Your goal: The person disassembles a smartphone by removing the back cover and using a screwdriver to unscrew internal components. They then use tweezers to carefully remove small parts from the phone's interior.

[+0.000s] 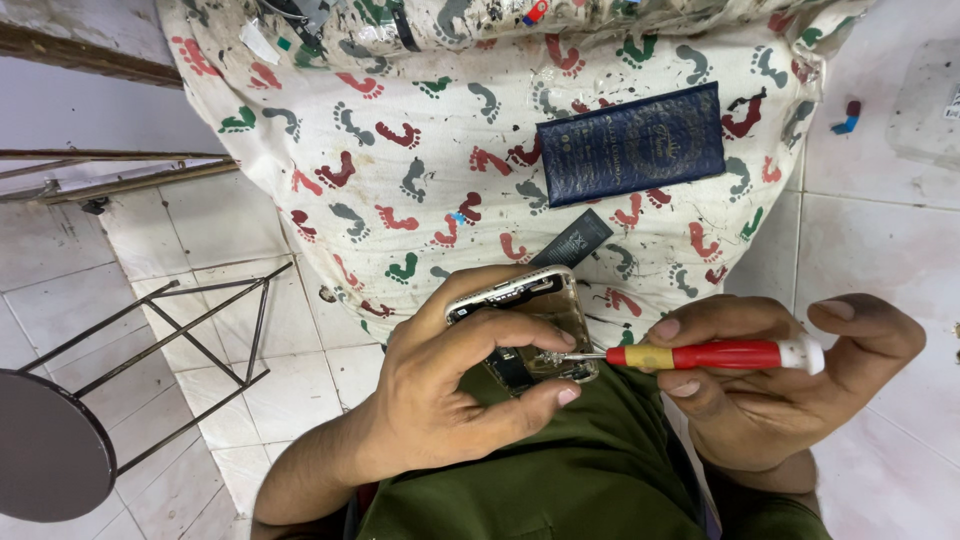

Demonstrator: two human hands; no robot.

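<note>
The left hand [455, 390] is closed around an opened gold phone [525, 325], gripping it near the middle of the scene, just above the lap. Its back is already off and the inner parts lie bare. The right hand [770, 385] pinches a red-handled screwdriver [700, 354], its tip touching the phone's insides, so the work on the screws looks unfinished. Farther off, on the footprint-patterned cloth [400, 120], lie 1 black battery [575, 238] and 1 dark blue packet [632, 143].
</note>
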